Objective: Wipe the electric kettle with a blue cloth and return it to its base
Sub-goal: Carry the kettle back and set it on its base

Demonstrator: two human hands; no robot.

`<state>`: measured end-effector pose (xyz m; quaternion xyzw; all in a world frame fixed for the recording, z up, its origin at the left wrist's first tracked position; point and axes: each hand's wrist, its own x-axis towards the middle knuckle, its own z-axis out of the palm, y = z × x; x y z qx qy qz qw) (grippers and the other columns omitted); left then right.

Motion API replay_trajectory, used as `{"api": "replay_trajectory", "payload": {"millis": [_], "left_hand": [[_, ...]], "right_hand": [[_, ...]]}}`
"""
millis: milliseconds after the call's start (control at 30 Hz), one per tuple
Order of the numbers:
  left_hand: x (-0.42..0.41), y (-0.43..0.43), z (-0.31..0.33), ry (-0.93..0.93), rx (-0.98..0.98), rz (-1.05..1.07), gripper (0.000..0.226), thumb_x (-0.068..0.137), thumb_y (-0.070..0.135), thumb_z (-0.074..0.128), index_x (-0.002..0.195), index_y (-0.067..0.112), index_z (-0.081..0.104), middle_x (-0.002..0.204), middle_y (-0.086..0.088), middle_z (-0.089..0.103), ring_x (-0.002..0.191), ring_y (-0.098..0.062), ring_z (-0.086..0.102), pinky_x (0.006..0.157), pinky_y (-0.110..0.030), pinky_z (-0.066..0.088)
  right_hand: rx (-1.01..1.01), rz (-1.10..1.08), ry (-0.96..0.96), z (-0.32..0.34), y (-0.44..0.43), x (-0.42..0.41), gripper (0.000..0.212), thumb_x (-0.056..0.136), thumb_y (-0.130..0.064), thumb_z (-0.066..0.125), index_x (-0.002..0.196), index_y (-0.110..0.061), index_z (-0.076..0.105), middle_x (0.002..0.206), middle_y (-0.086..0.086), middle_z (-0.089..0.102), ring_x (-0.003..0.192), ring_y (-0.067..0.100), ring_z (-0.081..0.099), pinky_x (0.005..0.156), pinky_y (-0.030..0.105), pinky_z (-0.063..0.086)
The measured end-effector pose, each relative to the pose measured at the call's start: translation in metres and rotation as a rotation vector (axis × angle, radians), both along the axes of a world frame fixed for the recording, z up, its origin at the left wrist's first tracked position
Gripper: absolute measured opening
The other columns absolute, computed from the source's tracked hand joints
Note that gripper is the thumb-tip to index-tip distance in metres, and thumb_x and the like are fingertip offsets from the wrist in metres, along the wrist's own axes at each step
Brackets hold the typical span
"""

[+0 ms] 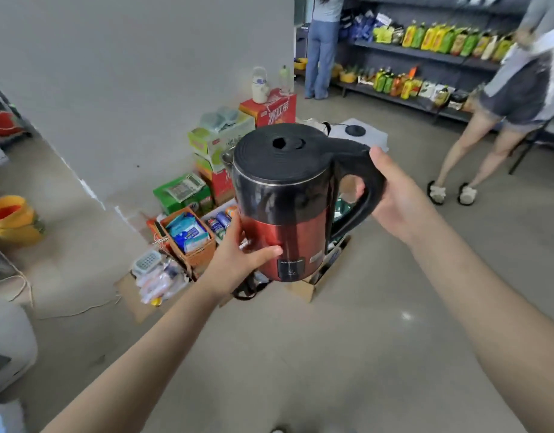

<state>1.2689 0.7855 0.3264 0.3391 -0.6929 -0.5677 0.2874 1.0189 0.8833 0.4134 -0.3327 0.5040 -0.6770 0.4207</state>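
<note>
Red-and-black electric kettle [285, 207] hangs in mid-air above the grey floor [300, 354], upright, lid shut. Right hand [397, 201] wraps its fingers round the black handle; left hand [238, 254] grips the red lower wall. Beyond, its round black base [355, 130] sits on a white surface.

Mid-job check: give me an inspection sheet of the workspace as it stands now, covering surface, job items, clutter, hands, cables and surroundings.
Surface: grey floor; no table seen.
Job's things: red and black kettle held in the air, upright, lid shut. Round base behind it on a white surface, bare. Blue cloth: nothing seen.
Clutter: cartons, a basket of packets and cans on the floor beyond the kettle.
Hands: left hand steadies the red lower body; right hand grips the black handle.
Cables: pale cord lying on the floor at left.
Surroundings: two people standing near stocked shelves at the right.
</note>
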Motion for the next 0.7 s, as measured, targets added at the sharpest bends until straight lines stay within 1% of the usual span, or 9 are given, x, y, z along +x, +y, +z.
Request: {"api": "replay_trajectory", "payload": {"millis": [67, 200, 300, 367, 433, 500, 567, 633, 700], "left_hand": [[-0.052, -0.016, -0.005, 0.000, -0.003, -0.053, 0.080, 0.075, 0.030, 0.085, 0.142, 0.030, 0.041, 0.126, 0.017, 0.063, 0.122, -0.006, 0.057, 0.106, -0.032, 0.046], [-0.164, -0.043, -0.013, 0.004, 0.001, -0.062, 0.082, 0.074, 0.034, 0.083, 0.143, 0.033, 0.040, 0.135, 0.010, 0.057, 0.125, -0.008, 0.054, 0.091, -0.013, 0.050], [-0.250, -0.060, -0.018, 0.016, 0.001, -0.025, 0.086, 0.065, 0.046, 0.084, 0.140, 0.036, 0.042, 0.132, 0.011, 0.060, 0.123, -0.010, 0.057, 0.099, -0.024, 0.050], [-0.305, -0.072, -0.018, 0.023, 0.003, -0.014, 0.085, 0.069, 0.041, 0.085, 0.141, 0.034, 0.041, 0.133, 0.010, 0.061, 0.122, -0.010, 0.058, 0.097, -0.019, 0.050], [-0.357, -0.085, -0.017, 0.027, 0.010, 0.005, 0.087, 0.070, 0.041, 0.086, 0.143, 0.033, 0.040, 0.134, 0.009, 0.060, 0.124, -0.010, 0.057, 0.095, -0.012, 0.047], [-0.404, -0.102, -0.014, 0.031, 0.013, 0.022, 0.092, 0.067, 0.045, 0.086, 0.144, 0.033, 0.039, 0.136, 0.008, 0.060, 0.126, -0.012, 0.056, 0.102, -0.019, 0.045], [-0.448, -0.123, -0.012, 0.037, 0.015, 0.037, 0.093, 0.068, 0.042, 0.086, 0.147, 0.035, 0.036, 0.138, 0.005, 0.058, 0.128, -0.012, 0.055, 0.108, -0.027, 0.043], [-0.491, -0.148, -0.011, 0.042, 0.017, 0.035, 0.090, 0.073, 0.037, 0.084, 0.148, 0.037, 0.034, 0.140, 0.008, 0.057, 0.128, -0.008, 0.053, 0.110, -0.030, 0.042], [-0.535, -0.176, -0.013, 0.053, -0.006, 0.030, 0.085, 0.076, 0.036, 0.083, 0.147, 0.037, 0.036, 0.139, 0.012, 0.058, 0.128, -0.005, 0.054, 0.107, -0.029, 0.043]], "right_hand": [[0.003, -0.014, 0.017, -0.004, -0.008, -0.050, 0.035, 0.078, -0.054, 0.062, 0.088, -0.023, 0.071, 0.059, -0.003, 0.048, 0.058, 0.011, 0.045, 0.062, 0.028, 0.034], [0.015, -0.012, 0.037, -0.011, -0.031, -0.153, 0.031, 0.079, -0.051, 0.055, 0.080, -0.030, 0.077, 0.059, -0.010, 0.051, 0.059, 0.008, 0.043, 0.058, 0.021, 0.035], [0.054, 0.007, 0.073, -0.009, -0.055, -0.238, 0.033, 0.079, -0.052, 0.054, 0.076, -0.030, 0.078, 0.056, -0.009, 0.049, 0.056, 0.007, 0.045, 0.059, 0.022, 0.034], [0.060, 0.030, 0.081, -0.004, -0.073, -0.296, 0.033, 0.078, -0.053, 0.054, 0.075, -0.029, 0.077, 0.057, -0.008, 0.049, 0.057, 0.007, 0.046, 0.060, 0.023, 0.034], [0.072, 0.059, 0.085, -0.001, -0.094, -0.353, 0.035, 0.076, -0.055, 0.058, 0.086, -0.027, 0.077, 0.061, -0.006, 0.050, 0.060, 0.008, 0.047, 0.060, 0.023, 0.035], [0.085, 0.094, 0.103, 0.000, -0.119, -0.405, 0.051, 0.078, -0.057, 0.061, 0.111, -0.020, 0.071, 0.073, 0.000, 0.054, 0.069, 0.014, 0.048, 0.065, 0.028, 0.037], [0.093, 0.111, 0.109, -0.001, -0.146, -0.455, 0.062, 0.081, -0.058, 0.060, 0.119, -0.009, 0.063, 0.072, 0.001, 0.053, 0.069, 0.014, 0.047, 0.067, 0.031, 0.035], [0.079, 0.127, 0.086, -0.004, -0.174, -0.502, 0.045, 0.081, -0.056, 0.057, 0.099, -0.016, 0.068, 0.061, -0.004, 0.047, 0.060, 0.010, 0.044, 0.063, 0.028, 0.034], [0.062, 0.155, 0.096, -0.006, -0.206, -0.546, 0.035, 0.083, -0.054, 0.053, 0.083, -0.023, 0.068, 0.059, -0.002, 0.045, 0.058, 0.012, 0.043, 0.062, 0.028, 0.035]]}}
